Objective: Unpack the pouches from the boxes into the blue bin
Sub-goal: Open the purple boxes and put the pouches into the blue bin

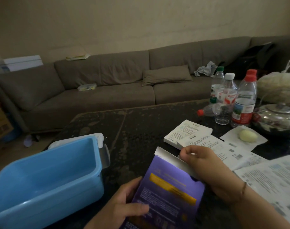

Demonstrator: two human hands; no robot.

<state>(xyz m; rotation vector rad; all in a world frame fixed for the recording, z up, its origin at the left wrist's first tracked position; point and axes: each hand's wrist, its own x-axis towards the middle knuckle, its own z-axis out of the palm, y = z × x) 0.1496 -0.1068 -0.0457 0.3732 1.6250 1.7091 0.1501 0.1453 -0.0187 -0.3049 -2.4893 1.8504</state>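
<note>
1. two hands work one purple box, held just above the near edge of the dark tabletop, its long axis running from the person's lap up and away, open end farthest from the body.
2. the left hand grips the box's lower left side, thumb laid across the printed face, fingers curled behind it.
3. the right hand is at the open top, fingers curled and pinching the white flap; whether it has hold of a pouch inside i cannot tell, since no pouch shows.
4. the blue bin stands just beside the box on the left, mouth up, with nothing visible in it; so no pouch looks unloaded yet.
5. the left hand is the nearer one to the bin, but it is busy steadying the box; in my judgement the right hand must draw the pouches out along the box's long axis, then carry them leftward across the box.
6. two white boxes lie farther off, beyond the right hand, beside loose papers and water bottles.
</note>
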